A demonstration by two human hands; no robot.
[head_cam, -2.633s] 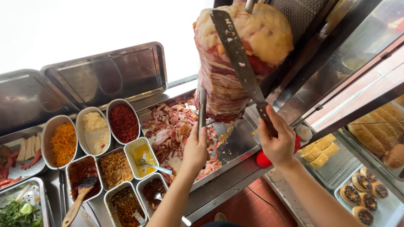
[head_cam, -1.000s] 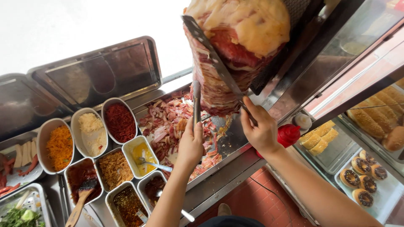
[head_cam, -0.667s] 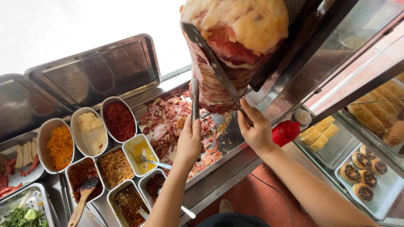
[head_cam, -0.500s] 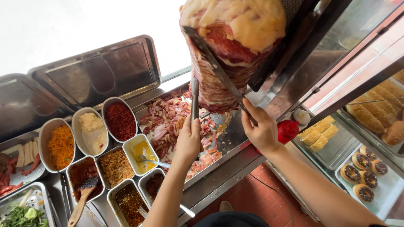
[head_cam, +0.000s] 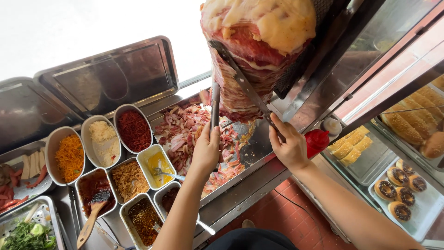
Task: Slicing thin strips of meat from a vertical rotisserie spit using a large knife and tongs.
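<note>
The left hand (head_cam: 206,149) grips upright tongs (head_cam: 215,109) just left of the meat spit (head_cam: 259,51). The right hand (head_cam: 289,146), right of the left hand, holds a long knife (head_cam: 240,81) slanting up across the spit. Beneath and behind both hands, shaved meat (head_cam: 189,134) lies in a tray (head_cam: 252,148) on the worktop. Left of the left hand stand sauce and topping containers (head_cam: 129,171). Just right of the right hand sits a squeeze bottle (head_cam: 317,141); further right are trays of bread rolls (head_cam: 354,146) and pastries (head_cam: 402,194).
</note>
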